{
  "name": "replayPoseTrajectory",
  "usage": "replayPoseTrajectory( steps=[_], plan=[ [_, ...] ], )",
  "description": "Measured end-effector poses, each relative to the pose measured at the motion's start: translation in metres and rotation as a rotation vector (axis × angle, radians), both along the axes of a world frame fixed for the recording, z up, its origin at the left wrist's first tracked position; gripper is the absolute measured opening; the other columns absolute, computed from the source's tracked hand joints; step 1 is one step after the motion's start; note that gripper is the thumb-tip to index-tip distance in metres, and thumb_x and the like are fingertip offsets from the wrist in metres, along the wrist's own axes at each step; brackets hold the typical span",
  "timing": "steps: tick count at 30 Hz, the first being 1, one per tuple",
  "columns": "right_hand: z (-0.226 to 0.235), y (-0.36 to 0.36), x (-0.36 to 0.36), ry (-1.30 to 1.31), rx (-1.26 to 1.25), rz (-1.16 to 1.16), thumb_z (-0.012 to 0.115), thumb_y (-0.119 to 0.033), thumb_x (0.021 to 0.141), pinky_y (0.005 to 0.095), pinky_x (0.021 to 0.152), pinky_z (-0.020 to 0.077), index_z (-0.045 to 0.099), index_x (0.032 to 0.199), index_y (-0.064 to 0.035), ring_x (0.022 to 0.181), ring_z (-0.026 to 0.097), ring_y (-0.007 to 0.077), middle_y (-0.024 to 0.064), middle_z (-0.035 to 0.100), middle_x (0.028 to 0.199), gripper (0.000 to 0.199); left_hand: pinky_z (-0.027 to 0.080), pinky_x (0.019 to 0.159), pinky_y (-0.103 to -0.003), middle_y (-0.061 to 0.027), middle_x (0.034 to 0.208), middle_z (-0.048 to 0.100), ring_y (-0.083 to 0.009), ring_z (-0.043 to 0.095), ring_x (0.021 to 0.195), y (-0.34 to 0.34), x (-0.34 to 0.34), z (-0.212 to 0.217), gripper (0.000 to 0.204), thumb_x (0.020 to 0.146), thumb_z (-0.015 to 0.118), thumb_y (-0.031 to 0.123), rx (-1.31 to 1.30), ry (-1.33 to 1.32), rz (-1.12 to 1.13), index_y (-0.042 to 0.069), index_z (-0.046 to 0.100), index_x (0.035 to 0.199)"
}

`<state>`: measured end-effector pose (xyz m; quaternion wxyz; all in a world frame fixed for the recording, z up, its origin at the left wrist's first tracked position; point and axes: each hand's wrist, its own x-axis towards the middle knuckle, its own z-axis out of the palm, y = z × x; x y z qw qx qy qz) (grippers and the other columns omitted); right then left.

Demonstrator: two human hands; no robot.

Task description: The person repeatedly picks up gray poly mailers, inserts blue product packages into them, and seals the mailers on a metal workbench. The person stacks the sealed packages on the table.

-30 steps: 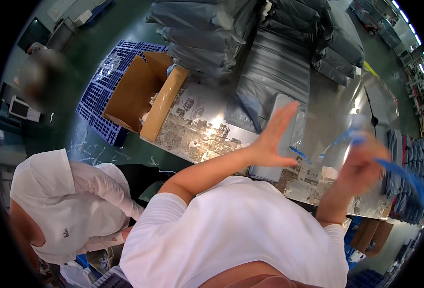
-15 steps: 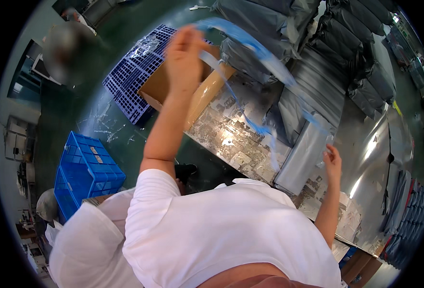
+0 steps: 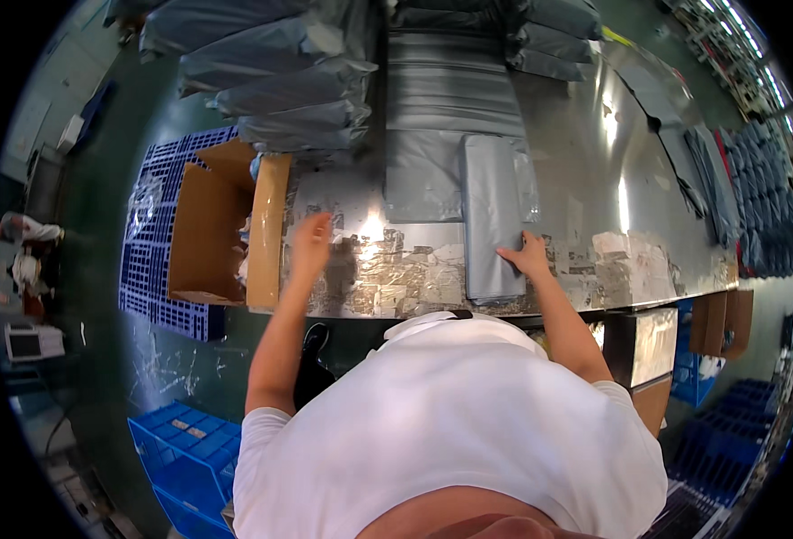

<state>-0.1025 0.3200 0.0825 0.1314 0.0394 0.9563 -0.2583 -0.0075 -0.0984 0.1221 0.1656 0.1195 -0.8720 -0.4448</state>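
The right hand (image 3: 531, 259) is at the near part of a long gray plastic package (image 3: 484, 193), its thumb lying on the package near the right edge and its index finger extended forward beside that edge. Thumb and finger stand wide apart, and the grip is not closed around anything. The left hand (image 3: 311, 244) is over the left part of the worktop (image 3: 567, 171), well apart from the package and near the taped flap of an open cardboard box (image 3: 208, 235). Motion blur hides its fingers, so I cannot tell how wide they stand or whether they hold anything thin.

The package lies lengthwise, its near end close to the front edge of the metal worktop and its far end overlapping a flat layer of gray plastic bags (image 3: 455, 103). The worktop surface is patched with scuffed tape near its front edge.

Beyond the left hand rises a stack of bulging gray bags (image 3: 275, 85); a second stack of filled bags (image 3: 554, 40) stands to the right of the flat layer. Rows of gray folded bundles (image 3: 760, 193) line the far right. The cardboard box sits with its open side toward the worktop, against a purple-blue plastic pallet (image 3: 158, 211). A blue plastic crate (image 3: 185, 449) is on the floor at lower left, and a black shoe (image 3: 317, 338) shows below the worktop's front edge.
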Motion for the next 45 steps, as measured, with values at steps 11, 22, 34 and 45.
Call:
replayPoseTrajectory(
  steps=[11,22,34,45],
  plan=[
    [-0.006,0.002,-0.009,0.058,-0.166,-0.168,0.081,-0.036,0.053,0.0341,0.082,0.0436,0.046,0.112,0.0064,0.095,0.052,0.0282,0.0203,0.052,0.104,0.08,0.045,0.074,-0.028,-0.0148,0.102,0.054,-0.0179,0.055,0.087,0.212,-0.091,-0.076,0.049,0.082,0.06,0.021,0.486,-0.381,-0.571,-0.003,0.044,0.121],
    [0.052,-0.105,0.039,0.196,-0.166,0.275,0.067,-0.04,0.068,0.0417,0.092,0.0367,0.043,0.126,-0.0083,0.115,0.037,0.0404,0.024,0.03,0.131,0.07,0.041,0.083,-0.048,-0.0177,0.123,0.04,-0.0303,0.04,0.115,0.16,-0.082,-0.027,0.067,0.081,0.055,0.05,1.121,-0.69,-0.409,0.009,0.034,0.129],
    [-0.016,-0.033,0.015,0.494,-0.209,-0.051,0.068,-0.021,0.07,0.0358,0.08,0.043,0.048,0.114,-0.0006,0.1,0.051,0.0299,0.0175,0.052,0.109,0.054,0.05,0.076,-0.037,-0.0071,0.1,0.059,-0.0191,0.059,0.087,0.119,-0.066,-0.107,0.036,0.084,0.057,0.02,1.259,-0.538,-0.13,0.007,0.046,0.116],
    [-0.041,0.006,0.012,0.205,-0.145,-0.06,0.073,-0.018,0.065,0.0358,0.072,0.0464,0.054,0.107,-0.0031,0.084,0.057,0.029,0.0149,0.056,0.093,0.049,0.044,0.084,-0.033,-0.0104,0.113,0.053,-0.0195,0.052,0.101,0.135,-0.055,-0.085,0.046,0.088,0.047,0.031,1.09,-0.389,-0.061,0.002,0.04,0.123]
  ],
)
